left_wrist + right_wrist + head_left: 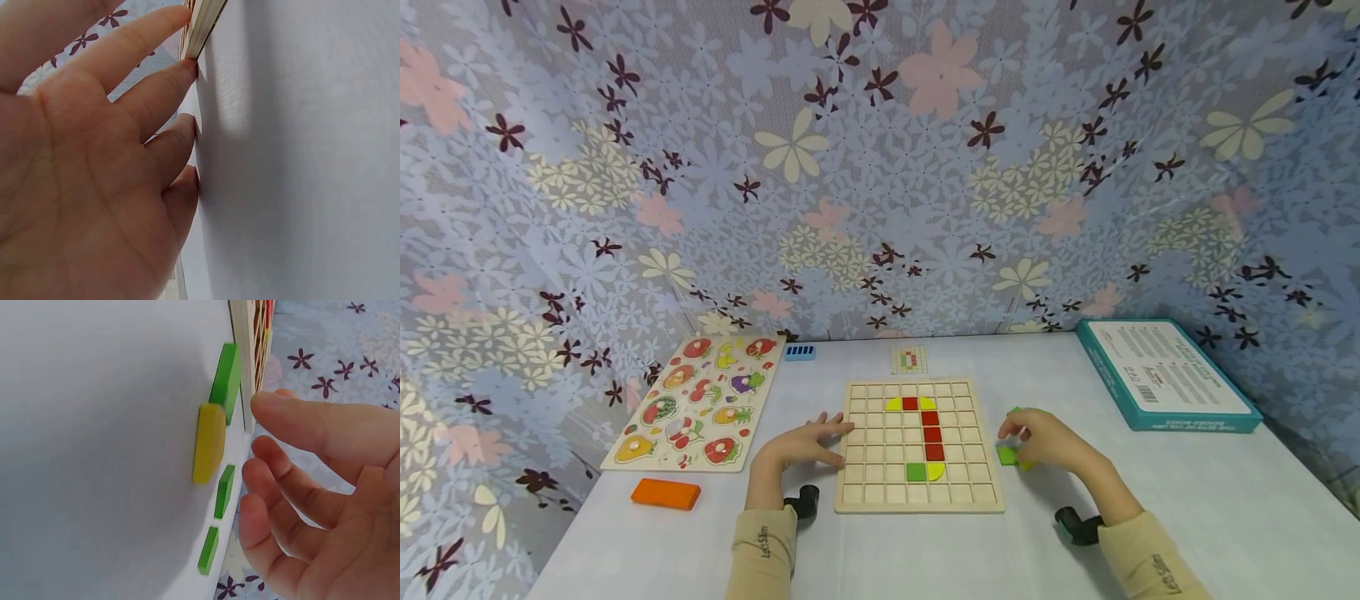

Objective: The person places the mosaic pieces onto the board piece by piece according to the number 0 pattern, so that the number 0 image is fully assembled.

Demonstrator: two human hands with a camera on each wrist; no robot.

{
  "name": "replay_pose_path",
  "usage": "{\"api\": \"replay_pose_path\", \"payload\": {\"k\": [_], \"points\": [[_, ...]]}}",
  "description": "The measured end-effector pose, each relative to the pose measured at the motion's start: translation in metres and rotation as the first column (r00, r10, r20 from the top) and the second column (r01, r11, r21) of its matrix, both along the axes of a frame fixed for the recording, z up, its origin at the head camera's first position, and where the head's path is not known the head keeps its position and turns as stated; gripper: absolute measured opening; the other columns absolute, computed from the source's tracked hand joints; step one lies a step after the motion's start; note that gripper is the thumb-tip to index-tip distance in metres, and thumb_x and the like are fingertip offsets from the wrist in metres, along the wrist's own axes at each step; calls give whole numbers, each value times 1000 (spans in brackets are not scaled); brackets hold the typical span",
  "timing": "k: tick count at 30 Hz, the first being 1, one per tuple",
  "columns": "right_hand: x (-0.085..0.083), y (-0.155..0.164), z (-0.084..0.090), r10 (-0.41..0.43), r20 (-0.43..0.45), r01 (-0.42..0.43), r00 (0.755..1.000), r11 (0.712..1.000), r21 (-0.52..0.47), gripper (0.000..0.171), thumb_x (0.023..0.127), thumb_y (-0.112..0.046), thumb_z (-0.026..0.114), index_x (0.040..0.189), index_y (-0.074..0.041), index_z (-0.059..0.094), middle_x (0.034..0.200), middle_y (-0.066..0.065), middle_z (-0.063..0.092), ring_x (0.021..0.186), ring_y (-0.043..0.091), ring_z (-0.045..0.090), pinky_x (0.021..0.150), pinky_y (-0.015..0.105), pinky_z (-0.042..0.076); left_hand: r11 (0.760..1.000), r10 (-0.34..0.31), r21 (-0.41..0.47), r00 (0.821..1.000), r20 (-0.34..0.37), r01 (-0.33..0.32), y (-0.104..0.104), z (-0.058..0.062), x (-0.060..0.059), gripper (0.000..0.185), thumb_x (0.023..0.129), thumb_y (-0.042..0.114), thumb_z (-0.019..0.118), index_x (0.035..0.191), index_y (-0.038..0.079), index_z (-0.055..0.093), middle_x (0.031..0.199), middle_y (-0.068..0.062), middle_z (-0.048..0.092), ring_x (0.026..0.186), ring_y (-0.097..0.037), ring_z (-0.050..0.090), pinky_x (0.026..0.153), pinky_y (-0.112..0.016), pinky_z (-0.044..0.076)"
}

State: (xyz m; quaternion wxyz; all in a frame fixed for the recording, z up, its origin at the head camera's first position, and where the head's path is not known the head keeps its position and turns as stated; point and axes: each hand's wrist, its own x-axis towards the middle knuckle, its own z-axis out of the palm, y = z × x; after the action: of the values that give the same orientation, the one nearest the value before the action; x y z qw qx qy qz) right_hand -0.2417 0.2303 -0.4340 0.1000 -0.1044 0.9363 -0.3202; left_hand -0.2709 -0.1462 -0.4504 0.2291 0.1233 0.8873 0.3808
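Observation:
A wooden grid board [868, 487] lies mid-table. In its cells, red squares [932, 434], yellow quarter-round pieces [936, 472] and one green square [916, 472] form a hooked shape. My left hand [801, 443] rests at the board's left side, its fingers spread and fairly straight; the fingertips [187, 69] meet the edge and the tabletop. Right of the board, my right hand [1051, 439] hovers over loose pieces with fingers loosely bent. Below its fingertips are a yellow piece [209, 444] and several green pieces [226, 381]; no piece shows between thumb and fingers.
Behind the board lies a small pattern card [909, 360], with a little blue object [800, 353] to its left. A fruit puzzle board [658, 437] and an orange block [666, 494] are at left. At back right sits a teal-edged box [1172, 375]. Floral cloth [880, 167] hangs behind.

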Motion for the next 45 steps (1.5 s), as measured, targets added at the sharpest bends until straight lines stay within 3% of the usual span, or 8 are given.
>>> {"api": "replay_pose_path", "payload": {"k": [7, 15, 29, 34, 39, 45], "points": [[-1, 10, -1, 65, -13, -65, 998, 997, 36, 34, 60, 10, 73, 90, -4, 63, 88, 6, 58, 79, 22, 50, 67, 34, 47, 1000, -6, -10, 1000, 2, 6, 0, 0, -1, 67, 72, 19, 75, 135, 17, 50, 152, -3, 24, 142, -30, 4, 110, -59, 3], [-1, 16, -6, 65, -10, -65, 998, 998, 27, 33, 62, 10, 71, 91, -3, 62, 87, 5, 58, 80, 20, 52, 67, 34, 48, 1000, 7, -19, 1000, 12, -7, 0, 0, -2, 68, 72, 20, 76, 135, 19, 50, 152, -2, 24, 142, -30, 4, 109, -60, 3], [-3, 13, -2, 128, -35, -127, 991, 991, 46, 37, 62, 13, 69, 93, -5, 62, 74, 5, 45, 70, 18, 41, 59, 29, 35, 1000, 7, -4, 1000, 4, -7, 0, 0, -1, 67, 72, 20, 76, 134, 18, 50, 152, -1, 24, 142, -30, 4, 110, -59, 2], [-4, 9, 0, 94, -35, -94, 995, 996, 12, 38, 64, 14, 65, 97, -3, 61, 78, 7, 49, 70, 19, 44, 58, 29, 39, 1000, 5, -7, 1000, 4, -5, 0, 0, -1, 67, 72, 20, 75, 134, 18, 50, 152, -2, 24, 142, -30, 4, 109, -60, 3], [-4, 2, 1, 26, -72, -27, 997, 1000, -14, 32, 73, 5, 68, 103, -3, 60, 86, 7, 59, 74, 19, 53, 63, 32, 48, 1000, 9, -4, 1000, 7, -9, 0, 0, -1, 68, 72, 20, 76, 135, 18, 50, 152, -2, 24, 142, -30, 3, 109, -59, 2], [-5, -13, 6, -35, -85, 32, 996, 999, -26, 35, 77, -5, 71, 109, -4, 57, 79, 4, 59, 70, 17, 52, 61, 31, 46, 1000, 16, 0, 1000, 11, -16, 0, 0, -1, 68, 72, 20, 76, 135, 18, 50, 152, -1, 24, 142, -29, 4, 110, -59, 2]]}}
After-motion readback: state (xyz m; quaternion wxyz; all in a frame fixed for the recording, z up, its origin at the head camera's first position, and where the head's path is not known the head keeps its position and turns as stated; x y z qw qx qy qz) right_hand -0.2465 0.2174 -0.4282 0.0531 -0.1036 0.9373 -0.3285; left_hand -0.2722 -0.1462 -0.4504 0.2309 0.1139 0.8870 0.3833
